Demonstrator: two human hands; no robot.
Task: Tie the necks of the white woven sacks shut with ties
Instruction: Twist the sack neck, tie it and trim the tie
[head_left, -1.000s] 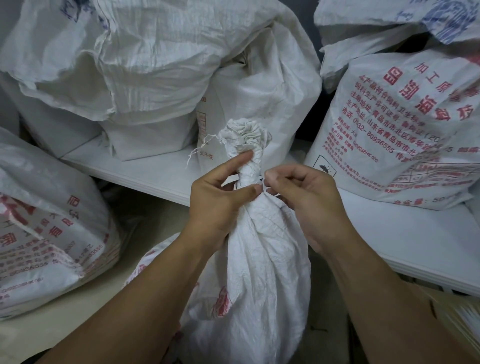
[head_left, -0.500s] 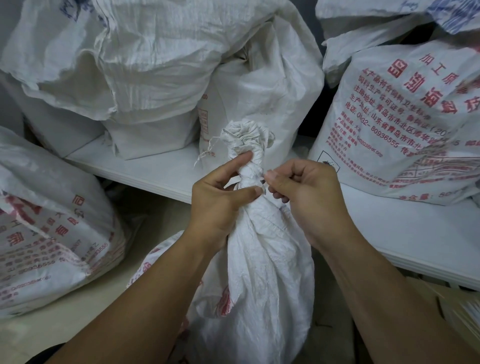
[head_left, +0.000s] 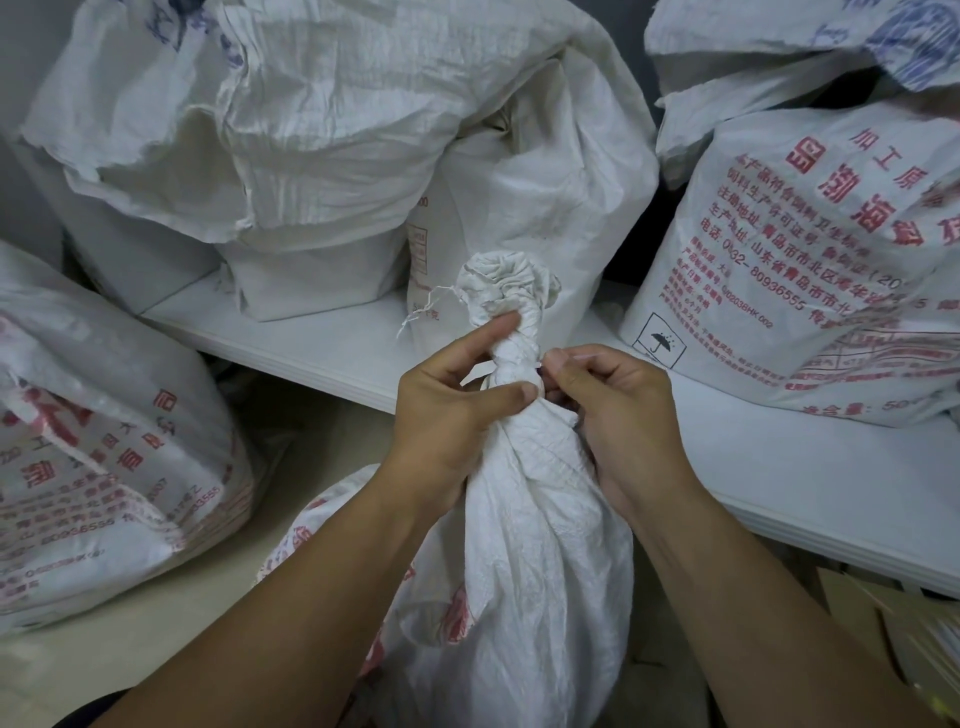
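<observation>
A white woven sack (head_left: 524, 561) stands upright on the floor in front of me, its neck (head_left: 514, 353) twisted into a tight stalk with a ruffled top. My left hand (head_left: 452, 405) grips the neck from the left, with the forefinger high on it and the thumb pressed across its base. On the right of the neck, my right hand (head_left: 618, 410) pinches a thin white tie (head_left: 541, 370) between thumb and forefinger. The tie is mostly hidden by my fingers.
Filled white sacks with red print surround me: one on the floor at left (head_left: 104, 457), one on the low white shelf (head_left: 322, 343) at right (head_left: 810, 260), and crumpled ones (head_left: 337, 145) piled behind. A cardboard box (head_left: 883, 639) sits low right.
My right hand has moved a little closer to the neck and now pinches right beside it. My left hand keeps the same grip on the neck.
</observation>
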